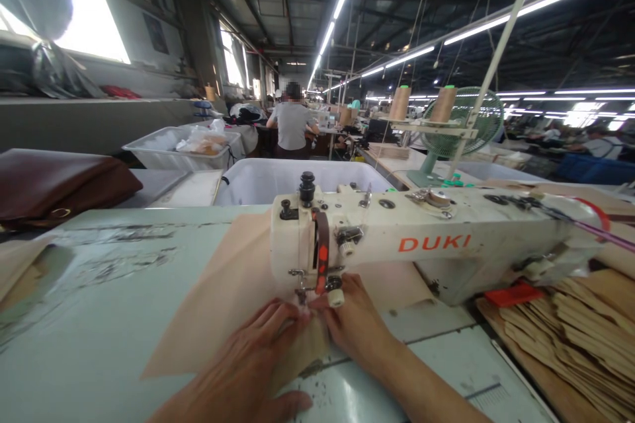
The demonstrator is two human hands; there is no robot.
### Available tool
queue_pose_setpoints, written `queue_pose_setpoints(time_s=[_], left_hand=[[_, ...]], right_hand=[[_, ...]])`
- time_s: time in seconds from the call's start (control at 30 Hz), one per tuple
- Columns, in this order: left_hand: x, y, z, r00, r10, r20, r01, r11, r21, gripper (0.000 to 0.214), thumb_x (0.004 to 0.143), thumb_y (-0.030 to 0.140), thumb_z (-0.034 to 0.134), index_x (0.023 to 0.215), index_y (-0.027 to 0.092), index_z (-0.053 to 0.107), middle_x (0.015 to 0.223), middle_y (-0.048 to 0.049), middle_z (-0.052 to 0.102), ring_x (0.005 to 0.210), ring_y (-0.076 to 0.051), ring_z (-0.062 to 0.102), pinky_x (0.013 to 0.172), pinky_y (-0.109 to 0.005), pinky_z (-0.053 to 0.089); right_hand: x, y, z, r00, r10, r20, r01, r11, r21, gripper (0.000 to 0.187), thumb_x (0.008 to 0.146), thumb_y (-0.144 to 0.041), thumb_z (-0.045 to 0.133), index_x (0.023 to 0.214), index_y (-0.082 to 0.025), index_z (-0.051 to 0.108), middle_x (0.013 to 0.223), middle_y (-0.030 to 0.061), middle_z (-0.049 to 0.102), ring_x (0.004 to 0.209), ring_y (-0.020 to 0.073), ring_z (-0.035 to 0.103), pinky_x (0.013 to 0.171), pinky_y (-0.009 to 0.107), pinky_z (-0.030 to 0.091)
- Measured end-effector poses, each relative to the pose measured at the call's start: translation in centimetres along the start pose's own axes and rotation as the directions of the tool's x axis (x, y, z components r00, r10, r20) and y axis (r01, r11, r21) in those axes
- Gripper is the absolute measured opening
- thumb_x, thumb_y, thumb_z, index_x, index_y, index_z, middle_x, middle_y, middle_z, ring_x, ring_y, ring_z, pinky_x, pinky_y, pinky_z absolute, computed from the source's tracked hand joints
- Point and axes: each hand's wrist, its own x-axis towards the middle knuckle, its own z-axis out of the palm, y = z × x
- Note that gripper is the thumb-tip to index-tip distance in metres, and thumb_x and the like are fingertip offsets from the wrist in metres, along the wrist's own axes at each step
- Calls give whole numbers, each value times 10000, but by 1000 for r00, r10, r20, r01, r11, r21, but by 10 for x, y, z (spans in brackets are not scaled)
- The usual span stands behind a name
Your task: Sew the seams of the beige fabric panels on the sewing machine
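A white sewing machine [367, 231] marked DUKI stands on the pale green table. Under its needle and presser foot [301, 294] lies a large beige sheet of material [213, 307], with a smaller tan piece [312, 337] at its near edge. My left hand [258, 344] rests flat on the sheet, left of the presser foot, fingers stretched out and thumb apart. Close to the right of the foot, my right hand [354, 317] has bent fingers, with thumb and forefinger pinching the edge of the material. The fingertips are partly hidden behind the machine head.
Stacked tan pieces [565, 337] with a red item [513, 294] on top lie at right. A brown leather bag [64, 185] sits at left. Behind the machine are a white bin [302, 175], thread cones [399, 104] and a green fan [466, 122]. A person [292, 125] sits further back.
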Motion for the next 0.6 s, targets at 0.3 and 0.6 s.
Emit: queue_pose_setpoints(time_s=[0.3, 0.6], left_hand=[[1, -12, 14, 996, 36, -80, -32, 998, 51, 876, 818, 591, 689, 1537, 314, 272, 1481, -91, 433, 1335, -340, 442, 1078, -468, 446], [-11, -17, 9, 991, 49, -123, -26, 983, 181, 848, 818, 591, 686, 1515, 277, 318, 1445, -99, 474, 1277, -328, 513, 1066, -446, 462]], right_hand=[[4, 4, 4, 998, 61, -18, -62, 996, -59, 189, 889, -101, 533, 836, -164, 702, 929, 76, 671, 968, 235, 566, 893, 372, 383], [8, -1, 20, 1000, -30, -10, 30, 1000, -8, 168, 952, -152, 504, 926, -164, 670, 1039, 79, 664, 1060, 236, 550, 931, 392, 416]])
